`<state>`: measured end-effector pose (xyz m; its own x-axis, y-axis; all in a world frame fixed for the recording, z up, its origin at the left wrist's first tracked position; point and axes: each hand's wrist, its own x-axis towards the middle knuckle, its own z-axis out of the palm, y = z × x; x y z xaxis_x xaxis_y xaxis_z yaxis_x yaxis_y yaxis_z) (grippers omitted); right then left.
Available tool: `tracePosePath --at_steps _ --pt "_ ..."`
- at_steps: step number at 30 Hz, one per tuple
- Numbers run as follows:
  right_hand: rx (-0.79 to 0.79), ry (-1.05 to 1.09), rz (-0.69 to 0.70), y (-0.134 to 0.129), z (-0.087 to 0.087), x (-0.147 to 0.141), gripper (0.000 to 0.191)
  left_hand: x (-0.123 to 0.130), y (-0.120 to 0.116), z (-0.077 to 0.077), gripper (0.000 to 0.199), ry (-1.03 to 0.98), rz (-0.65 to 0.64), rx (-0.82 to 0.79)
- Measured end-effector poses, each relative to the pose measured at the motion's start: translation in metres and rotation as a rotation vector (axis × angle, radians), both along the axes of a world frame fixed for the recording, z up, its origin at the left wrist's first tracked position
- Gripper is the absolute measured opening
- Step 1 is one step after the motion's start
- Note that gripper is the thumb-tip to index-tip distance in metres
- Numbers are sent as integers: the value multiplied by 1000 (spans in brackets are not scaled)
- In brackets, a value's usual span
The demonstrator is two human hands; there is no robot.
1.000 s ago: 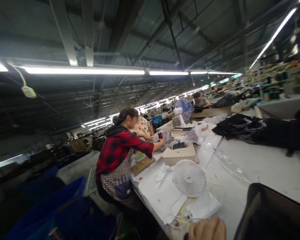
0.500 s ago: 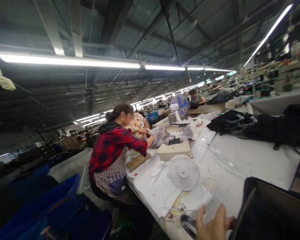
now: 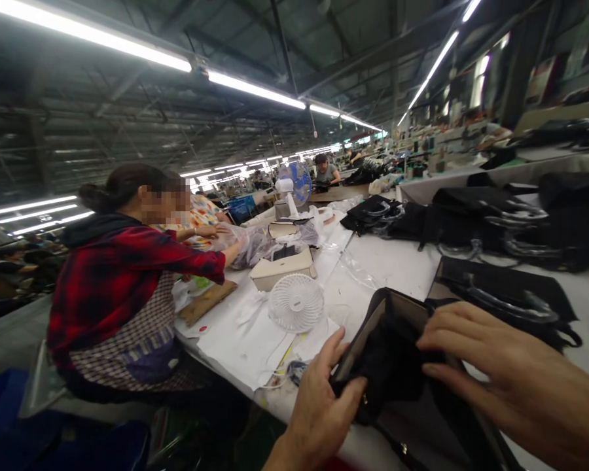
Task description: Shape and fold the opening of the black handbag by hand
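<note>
A black handbag (image 3: 397,340) stands open-mouthed in front of me, its lighter lining showing at the rim. My left hand (image 3: 321,399) grips the near left edge, thumb over the rim and fingers along the outside. On the opposite side, my right hand (image 3: 491,366) pinches the right edge between thumb and fingers. The lower part of the bag runs out of view at the bottom. Just beyond it lies another black handbag (image 3: 513,294) with plastic-wrapped handles.
A small white fan (image 3: 297,303) stands on the white table (image 3: 248,350). Behind it sits a cream bag (image 3: 282,267). A co-worker in a red plaid shirt (image 3: 118,268) leans in at left over clear plastic. More black bags (image 3: 500,216) are piled at right.
My view has swung to the right. The open bag has come further into view, and both hands now hold its rim; earlier only one hand showed beside it.
</note>
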<state>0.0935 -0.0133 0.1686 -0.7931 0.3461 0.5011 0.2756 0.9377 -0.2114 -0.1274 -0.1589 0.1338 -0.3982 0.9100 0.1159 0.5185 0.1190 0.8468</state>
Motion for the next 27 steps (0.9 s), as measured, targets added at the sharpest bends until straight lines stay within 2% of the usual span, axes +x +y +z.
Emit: tracePosePath --at_steps 2,4,7,9,13,18,21,24,27 --pt "2 -98 20 3 13 -21 9 0 0 -1 70 -7 7 -4" --pt "29 -196 -20 5 19 -38 3 1 1 -3 69 -9 8 2" --pt "89 -298 -119 10 20 -55 7 2 1 -5 68 -8 7 16" --pt "111 -343 -134 13 20 -61 7 3 1 -5 67 -7 3 19" --pt "137 -320 -97 22 16 -55 23 2 1 0 67 -27 0 28" --pt "220 -225 -98 28 7 -31 18 -3 3 9 65 -95 1 15" --pt "234 -255 -74 24 10 -29 19 -4 4 12 64 -104 -12 14" --pt "161 -302 -26 18 16 -37 24 -3 3 11 62 -88 -13 29" --pt "41 -312 52 13 17 -50 21 -2 2 10 61 -90 -3 39"
